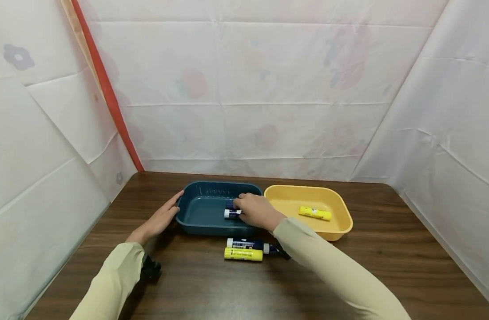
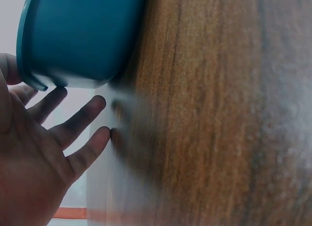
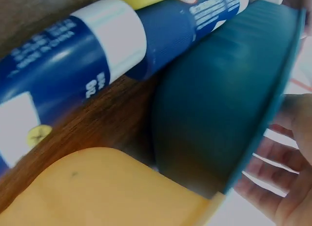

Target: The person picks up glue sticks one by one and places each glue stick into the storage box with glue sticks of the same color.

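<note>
Left tray (image 1: 204, 213): dark teal
Right tray (image 1: 286, 205): yellow
Nearest tube (image 1: 243, 254): yellow, dark lettering
Tube behind it (image 1: 248, 243): navy, white cap
Surface (image 1: 204, 284): brown wood grain

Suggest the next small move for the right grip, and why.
I'd probably ease the right grip up out of the teal tray, leaving both inner navy glue sticks there: they already lie inside, while two other navy glue sticks and a yellow glue stick lie on the table. Whether it pinches one is hidden.

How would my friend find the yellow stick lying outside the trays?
On the brown table, find the teal tray. In front of it lie blue sticks, and nearest you is the yellow stick, the only yellow one in that group.
</note>
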Demonstrator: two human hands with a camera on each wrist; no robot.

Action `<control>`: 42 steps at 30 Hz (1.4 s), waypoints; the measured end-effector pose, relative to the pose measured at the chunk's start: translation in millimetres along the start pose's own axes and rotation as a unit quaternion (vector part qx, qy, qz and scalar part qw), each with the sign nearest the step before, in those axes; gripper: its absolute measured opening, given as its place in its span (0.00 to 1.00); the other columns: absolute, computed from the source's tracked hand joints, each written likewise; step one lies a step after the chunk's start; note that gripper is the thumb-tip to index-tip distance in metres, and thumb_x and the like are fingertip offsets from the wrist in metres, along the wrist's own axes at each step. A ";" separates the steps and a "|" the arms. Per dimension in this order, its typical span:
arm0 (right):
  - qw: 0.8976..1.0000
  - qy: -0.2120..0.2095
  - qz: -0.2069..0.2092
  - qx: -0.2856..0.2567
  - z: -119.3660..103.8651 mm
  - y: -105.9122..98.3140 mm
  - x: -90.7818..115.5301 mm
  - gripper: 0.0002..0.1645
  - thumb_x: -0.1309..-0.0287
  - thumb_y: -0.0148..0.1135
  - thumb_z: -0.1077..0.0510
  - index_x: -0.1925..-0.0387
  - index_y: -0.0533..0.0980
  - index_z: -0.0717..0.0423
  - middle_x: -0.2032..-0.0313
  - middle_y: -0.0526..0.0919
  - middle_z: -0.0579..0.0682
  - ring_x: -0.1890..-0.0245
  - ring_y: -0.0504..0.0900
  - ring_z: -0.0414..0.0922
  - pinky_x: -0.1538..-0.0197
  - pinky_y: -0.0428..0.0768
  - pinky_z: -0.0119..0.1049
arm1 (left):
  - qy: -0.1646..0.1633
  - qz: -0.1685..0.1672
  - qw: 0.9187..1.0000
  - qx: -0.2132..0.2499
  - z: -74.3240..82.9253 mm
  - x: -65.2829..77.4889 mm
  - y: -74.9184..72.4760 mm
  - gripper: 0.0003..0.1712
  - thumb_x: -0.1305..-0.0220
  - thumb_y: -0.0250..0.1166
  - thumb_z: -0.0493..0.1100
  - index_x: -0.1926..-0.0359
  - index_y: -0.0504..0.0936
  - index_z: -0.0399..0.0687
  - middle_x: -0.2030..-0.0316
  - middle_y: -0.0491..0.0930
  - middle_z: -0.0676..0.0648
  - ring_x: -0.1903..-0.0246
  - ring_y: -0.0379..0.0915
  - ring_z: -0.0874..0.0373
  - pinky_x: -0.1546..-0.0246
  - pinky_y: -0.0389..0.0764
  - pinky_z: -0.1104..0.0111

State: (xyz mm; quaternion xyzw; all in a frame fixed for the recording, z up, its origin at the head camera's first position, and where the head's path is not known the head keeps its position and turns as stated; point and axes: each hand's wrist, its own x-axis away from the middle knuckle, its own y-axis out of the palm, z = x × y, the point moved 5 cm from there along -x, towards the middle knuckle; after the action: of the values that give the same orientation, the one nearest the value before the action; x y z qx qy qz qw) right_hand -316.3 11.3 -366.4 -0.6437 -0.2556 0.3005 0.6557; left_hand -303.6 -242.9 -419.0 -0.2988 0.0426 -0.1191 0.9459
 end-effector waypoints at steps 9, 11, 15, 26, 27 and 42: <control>0.995 -0.066 0.074 -0.008 -11.9 -24.8 36.0 0.16 0.42 0.65 0.55 0.52 0.80 0.53 0.61 0.79 0.47 0.65 0.75 0.40 0.63 0.77 0.29 | 0.004 -0.001 1.000 0.000 0.5 0.9 -0.8 0.33 0.26 0.39 0.42 0.25 0.42 0.46 0.27 0.40 0.35 0.30 0.35 0.35 0.37 0.43 0.38; 0.992 -0.086 0.093 -0.007 -16.4 -29.0 44.2 0.15 0.43 0.66 0.55 0.54 0.80 0.52 0.62 0.79 0.46 0.66 0.74 0.39 0.64 0.77 0.28 | 0.001 -0.002 1.000 0.003 -0.5 1.4 -0.4 0.33 0.26 0.39 0.42 0.24 0.42 0.47 0.27 0.40 0.36 0.30 0.34 0.36 0.37 0.43 0.38; 0.985 -0.123 0.123 -0.001 -28.4 -32.6 58.6 0.13 0.45 0.67 0.55 0.57 0.80 0.53 0.64 0.78 0.45 0.66 0.75 0.38 0.64 0.76 0.28 | -0.003 -0.005 1.000 0.004 -0.8 1.6 -0.5 0.33 0.26 0.39 0.42 0.24 0.42 0.47 0.27 0.39 0.36 0.30 0.34 0.36 0.37 0.42 0.38; 0.992 -0.114 0.049 -0.006 -51.1 -0.2 74.6 0.19 0.46 0.68 0.49 0.54 0.79 0.52 0.64 0.78 0.44 0.67 0.73 0.36 0.65 0.75 0.24 | -0.002 -0.009 1.000 0.005 0.6 1.2 -0.7 0.33 0.26 0.39 0.42 0.24 0.41 0.47 0.27 0.39 0.35 0.30 0.34 0.35 0.37 0.42 0.37; 0.993 -0.110 0.041 -0.005 -52.0 3.0 74.9 0.20 0.46 0.68 0.49 0.54 0.79 0.52 0.64 0.78 0.44 0.67 0.73 0.36 0.65 0.75 0.25 | -0.002 -0.008 1.000 0.005 0.5 0.9 -0.8 0.33 0.26 0.39 0.41 0.24 0.41 0.47 0.27 0.39 0.35 0.30 0.34 0.35 0.37 0.42 0.37; 0.998 -0.060 0.007 0.023 -56.1 28.3 75.6 0.17 0.45 0.67 0.52 0.55 0.78 0.55 0.65 0.78 0.46 0.69 0.72 0.39 0.68 0.76 0.28 | -0.002 -0.013 1.000 0.009 -2.4 -1.3 -0.6 0.33 0.26 0.39 0.42 0.24 0.41 0.47 0.27 0.38 0.36 0.30 0.34 0.35 0.37 0.42 0.37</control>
State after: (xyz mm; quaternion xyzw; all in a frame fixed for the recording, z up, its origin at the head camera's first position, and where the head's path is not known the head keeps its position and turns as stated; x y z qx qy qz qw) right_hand -225.6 26.9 -400.9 -0.6113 -0.2832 0.3490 0.6514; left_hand -305.3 -244.4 -420.5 -0.2908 0.0357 -0.1310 0.9471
